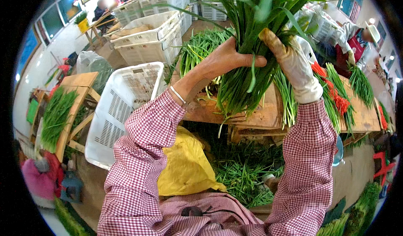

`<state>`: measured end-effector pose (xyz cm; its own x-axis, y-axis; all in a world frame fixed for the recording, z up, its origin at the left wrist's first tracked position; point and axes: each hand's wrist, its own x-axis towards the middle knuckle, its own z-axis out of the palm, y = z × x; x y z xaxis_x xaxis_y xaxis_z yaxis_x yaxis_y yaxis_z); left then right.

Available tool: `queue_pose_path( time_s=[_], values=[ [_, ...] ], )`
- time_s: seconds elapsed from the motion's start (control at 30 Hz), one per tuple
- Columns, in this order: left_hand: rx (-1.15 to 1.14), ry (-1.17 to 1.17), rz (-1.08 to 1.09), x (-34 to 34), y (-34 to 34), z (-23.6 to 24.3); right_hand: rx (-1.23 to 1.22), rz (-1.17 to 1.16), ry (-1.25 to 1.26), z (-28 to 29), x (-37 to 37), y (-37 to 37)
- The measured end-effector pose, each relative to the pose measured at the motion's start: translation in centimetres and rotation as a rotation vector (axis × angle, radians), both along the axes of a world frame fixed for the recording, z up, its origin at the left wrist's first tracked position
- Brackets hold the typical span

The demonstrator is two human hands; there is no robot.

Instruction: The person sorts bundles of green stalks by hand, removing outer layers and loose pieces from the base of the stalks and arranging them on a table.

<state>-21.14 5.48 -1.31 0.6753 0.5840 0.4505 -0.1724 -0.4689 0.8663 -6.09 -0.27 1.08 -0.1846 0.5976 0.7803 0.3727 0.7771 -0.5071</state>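
A thick bunch of garlic chives (243,87) is held up over the wooden table (262,118), its long leaves fanning out at the top and the other end hanging down. My bare left hand (222,60), with a white bangle at the wrist, is wrapped round the bunch from the left, thumb lying across the front. From the right, my right hand (296,65) in a stained pale glove grips the same bunch; its thumb points up along the leaves. The fingers behind the bunch are hidden. More loose chives (197,47) lie on the table behind my left hand.
A white perforated crate (111,141) stands left of the table, with stacked crates (147,51) beyond. Red ties (331,89) lie among chives on the right. A yellow sheet (184,164) and fallen leaves (241,181) are below. Another person (357,47) holds chives at far right.
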Motion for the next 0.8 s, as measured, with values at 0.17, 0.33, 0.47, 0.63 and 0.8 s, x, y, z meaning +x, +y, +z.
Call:
queue_pose_path(
  time_s=[0.17, 0.33, 0.47, 0.63, 0.8],
  values=[
    [0.012, -0.092, -0.078, 1.1, 0.1, -0.2, -0.014, 0.008, -0.089, 0.6, -0.4, 1.0],
    [-0.104, -0.081, -0.088, 0.0, -0.6, -0.7, -0.048, -0.072, -0.284, 2.1, -0.2, -0.6],
    [-0.286, -0.343, -0.168, -1.7, 0.0, -0.7, -0.070, -0.009, -0.003, -2.4, 5.4, 1.0],
    [-0.541, -0.604, -0.076, -5.1, 2.7, -0.9, -0.778, 0.307, 0.840, -17.1, 5.6, -6.0],
    [-0.706, -0.644, 0.059, -8.1, 3.8, -3.0, -0.792, 0.458, 1.063, -24.1, -2.0, -8.1]
  ],
)
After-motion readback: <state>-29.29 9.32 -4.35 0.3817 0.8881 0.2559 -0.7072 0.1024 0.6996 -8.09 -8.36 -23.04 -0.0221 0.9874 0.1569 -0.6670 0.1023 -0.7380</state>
